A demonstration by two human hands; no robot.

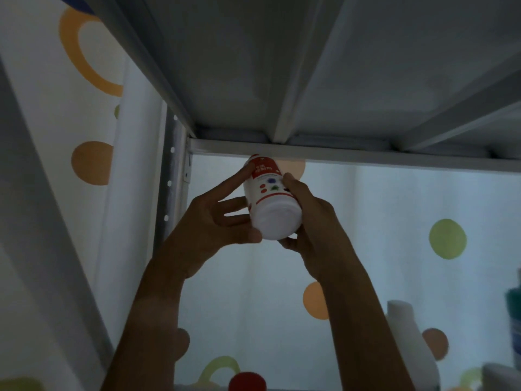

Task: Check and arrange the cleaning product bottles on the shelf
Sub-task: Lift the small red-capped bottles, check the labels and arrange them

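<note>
A white bottle with a red label (270,203) is held up in mid-air, its round base turned toward me and its top pointing at the shelf above. My left hand (214,218) grips its left side, with the index finger stretched along the label. My right hand (307,221) wraps round its right side. Both arms reach up from below.
The underside of a white metal shelf (310,66) spans the top, with a perforated upright (172,176) at the left. A dotted curtain hangs behind. At the lower right stand a white bottle (408,342) and a teal bottle (514,320). A red cap (247,381) shows at the bottom.
</note>
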